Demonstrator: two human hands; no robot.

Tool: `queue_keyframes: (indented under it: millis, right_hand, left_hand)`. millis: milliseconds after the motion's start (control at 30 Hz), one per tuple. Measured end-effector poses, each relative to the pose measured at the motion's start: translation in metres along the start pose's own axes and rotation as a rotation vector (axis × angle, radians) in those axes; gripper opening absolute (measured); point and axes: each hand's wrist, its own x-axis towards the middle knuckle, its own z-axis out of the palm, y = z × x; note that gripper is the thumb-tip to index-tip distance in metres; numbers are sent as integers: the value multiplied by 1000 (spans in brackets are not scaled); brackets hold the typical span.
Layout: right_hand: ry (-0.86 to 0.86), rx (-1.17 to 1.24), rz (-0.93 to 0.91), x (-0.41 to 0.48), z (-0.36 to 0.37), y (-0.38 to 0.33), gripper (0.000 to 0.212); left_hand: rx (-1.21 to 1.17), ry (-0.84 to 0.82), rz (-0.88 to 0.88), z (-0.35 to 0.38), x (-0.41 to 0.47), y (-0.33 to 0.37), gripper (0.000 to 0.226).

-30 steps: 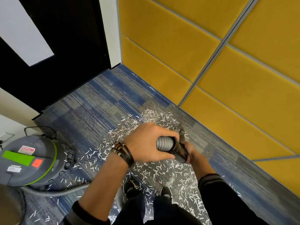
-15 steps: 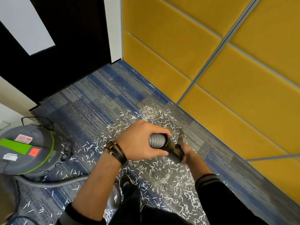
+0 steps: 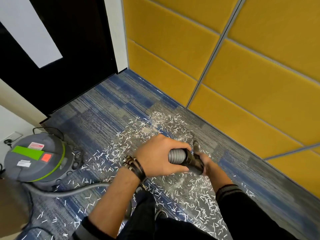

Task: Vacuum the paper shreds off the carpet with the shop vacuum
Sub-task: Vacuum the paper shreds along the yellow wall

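White paper shreds [image 3: 152,129] lie scattered over the blue-grey carpet [image 3: 107,108], thickest around my feet and toward the yellow wall. My left hand [image 3: 155,156] grips the ribbed grey end of the vacuum hose [image 3: 176,155]. My right hand [image 3: 203,161] holds the black nozzle tube [image 3: 194,161] just past it; its fingers are mostly hidden. The nozzle tip [image 3: 196,145] points down at the carpet near the wall. The grey hose [image 3: 72,190] trails left to the round grey shop vacuum [image 3: 34,158] with a green rim.
Yellow padded wall panels [image 3: 242,84] run along the right. A black door [image 3: 69,49] stands at the back left. A power cord [image 3: 46,129] loops behind the vacuum by a wall outlet [image 3: 10,137]. My shoes [image 3: 161,213] stand among the shreds.
Both hands and the nozzle drifted slightly left and up the frame while the view shifted; the nozzle tip stays over the shreds near the wall. Both hands keep hold of the hose and the tube.
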Motion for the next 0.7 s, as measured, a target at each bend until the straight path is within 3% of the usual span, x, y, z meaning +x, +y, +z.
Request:
queue_keyframes:
  millis: [200, 433, 700]
  right_hand:
    - [-60, -68, 8, -8, 17, 18, 32]
    - [-205, 19, 23, -41, 56, 46, 23]
    - [-118, -55, 6, -36, 24, 60, 31]
  left_hand:
    - [54, -7, -2, 8, -29, 13, 50]
    - [-69, 71, -62, -10, -75, 21, 59]
    - [-183, 105, -75, 26, -84, 34, 55]
